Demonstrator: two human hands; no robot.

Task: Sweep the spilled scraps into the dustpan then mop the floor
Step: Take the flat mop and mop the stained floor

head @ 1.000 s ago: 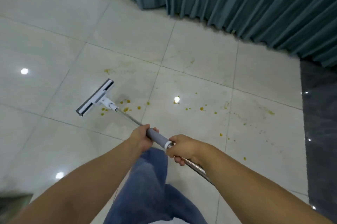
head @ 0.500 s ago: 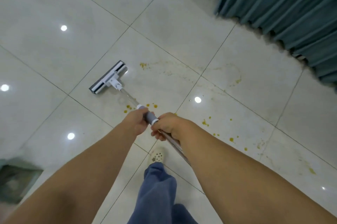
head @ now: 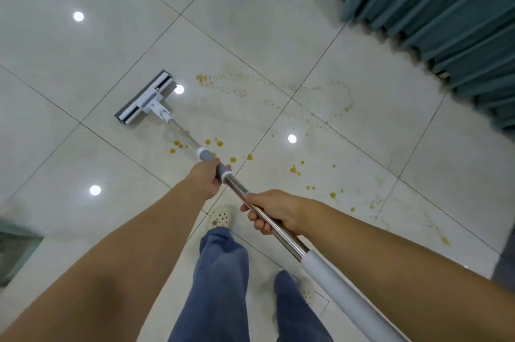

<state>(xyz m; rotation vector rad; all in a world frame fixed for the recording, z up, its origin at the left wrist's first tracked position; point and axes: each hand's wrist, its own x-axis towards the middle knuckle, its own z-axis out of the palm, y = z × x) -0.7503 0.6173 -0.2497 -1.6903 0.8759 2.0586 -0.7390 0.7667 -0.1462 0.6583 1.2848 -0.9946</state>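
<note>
Since half a second ago the right hand (head: 274, 212) has slid back down the pole, opening a gap of bare steel between it and the left hand (head: 204, 178), where the two were almost touching before; the mop head has stayed on the same tile, left of the yellow trail. The mop (head: 178, 130) runs on a long diagonal, its flat head (head: 146, 98) at upper left of centre and its handle passing down to the lower right edge of the frame. The head is a narrow white-and-grey bar lying flat on the floor (head: 83, 63), set crosswise to the pole. The pole is shiny metal, with a grey collar under the left hand and a thick white sleeve (head: 342, 288) lower down. Both hands are wrapped closed around the pole, the left on the grey collar, the right on bare steel. The floor is glossy pale tile with thin dark joints and bright round light reflections. Yellow drops (head: 218, 144) lie beside the pole, and a fainter dotted smear (head: 347, 107) curves off to the right. Pleated teal curtains (head: 446, 7) bound the upper right; a dark mat edge (head: 16, 247) shows at lower left. Wide bare tile lies above and left of the head. Blue trouser legs (head: 223, 272) and a pale perforated shoe (head: 221, 217) stand at bottom centre.
</note>
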